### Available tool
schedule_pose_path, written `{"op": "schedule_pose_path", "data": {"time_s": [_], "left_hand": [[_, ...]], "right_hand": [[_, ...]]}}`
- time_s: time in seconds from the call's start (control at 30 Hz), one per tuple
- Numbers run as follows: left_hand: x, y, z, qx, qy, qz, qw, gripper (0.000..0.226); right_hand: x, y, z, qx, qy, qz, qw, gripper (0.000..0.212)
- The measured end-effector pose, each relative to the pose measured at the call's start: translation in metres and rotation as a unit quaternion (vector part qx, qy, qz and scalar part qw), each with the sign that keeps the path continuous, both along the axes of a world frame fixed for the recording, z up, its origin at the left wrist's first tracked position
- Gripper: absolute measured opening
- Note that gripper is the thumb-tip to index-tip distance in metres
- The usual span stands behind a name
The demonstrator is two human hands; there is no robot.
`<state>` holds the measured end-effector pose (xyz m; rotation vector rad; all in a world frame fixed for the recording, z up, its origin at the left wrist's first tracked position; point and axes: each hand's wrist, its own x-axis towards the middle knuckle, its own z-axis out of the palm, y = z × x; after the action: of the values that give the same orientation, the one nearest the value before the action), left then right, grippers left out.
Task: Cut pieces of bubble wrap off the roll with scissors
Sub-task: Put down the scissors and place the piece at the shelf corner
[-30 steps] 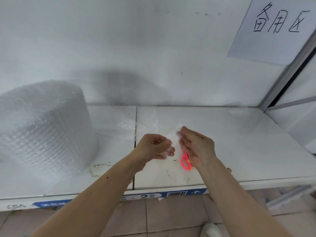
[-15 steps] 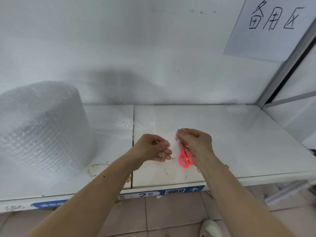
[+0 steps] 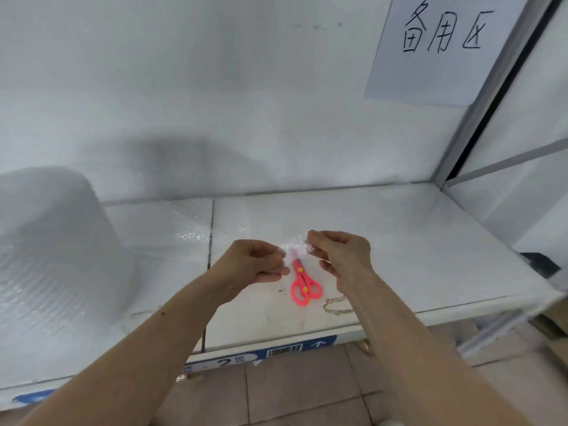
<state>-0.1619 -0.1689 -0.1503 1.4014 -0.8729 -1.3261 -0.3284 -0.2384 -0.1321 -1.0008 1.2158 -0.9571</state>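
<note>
Head view, hands: left hand and right hand raised side by side over the shelf, fingers curled, each pinching an end of a small piece of bubble wrap stretched between them.
Head view, scissors: pink scissors flat on the shelf, right under the gap between the hands, untouched, blades closed as far as can be made out.
Head view, long axis: blades pointing away toward the wall, tips hidden behind the held piece, handle loops toward the near edge.
Head view, nearer hand: about level; loops just below and between both wrists, a touch closer to the right one. Judged a short drop for either hand once it lets go of the piece.
Head view, roll: big bubble wrap roll standing upright at far left, well apart from the hands, nearer the left arm; loose sheet apparently trailing along the shelf toward the middle, hard to trace.
Head view, arm pose: both forearms reaching in from below, converging, wrists bent slightly inward.
Head view, extras: rubber band just right of the scissors; handwritten paper sign up on the wall.
</note>
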Motion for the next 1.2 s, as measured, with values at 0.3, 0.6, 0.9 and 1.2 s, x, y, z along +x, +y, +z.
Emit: {"op": "schedule_pose_path", "data": {"time_s": [0.3, 0.6, 0.9, 1.2], "left_hand": [[-0.078, -0.097, 0.003, -0.024, -0.054, 0.002, 0.998, 0.020], [-0.144, -0.227, -0.006, 0.001, -0.056, 0.026, 0.998, 0.020], [-0.182, -0.350, -0.023, 0.009, -0.072, 0.078, 0.994, 0.018], [-0.193, -0.409, -0.042, 0.012, -0.185, 0.100, 0.978, 0.009]], "right_hand": [[-0.094, -0.078, 0.000, -0.013, 0.007, -0.037, 0.999, 0.015], [-0.151, -0.195, -0.012, -0.043, 0.034, -0.075, 0.996, 0.010], [-0.172, -0.324, -0.029, -0.099, 0.152, -0.122, 0.976, 0.016], [-0.170, -0.382, -0.048, -0.091, 0.223, -0.127, 0.962, 0.013]]}}
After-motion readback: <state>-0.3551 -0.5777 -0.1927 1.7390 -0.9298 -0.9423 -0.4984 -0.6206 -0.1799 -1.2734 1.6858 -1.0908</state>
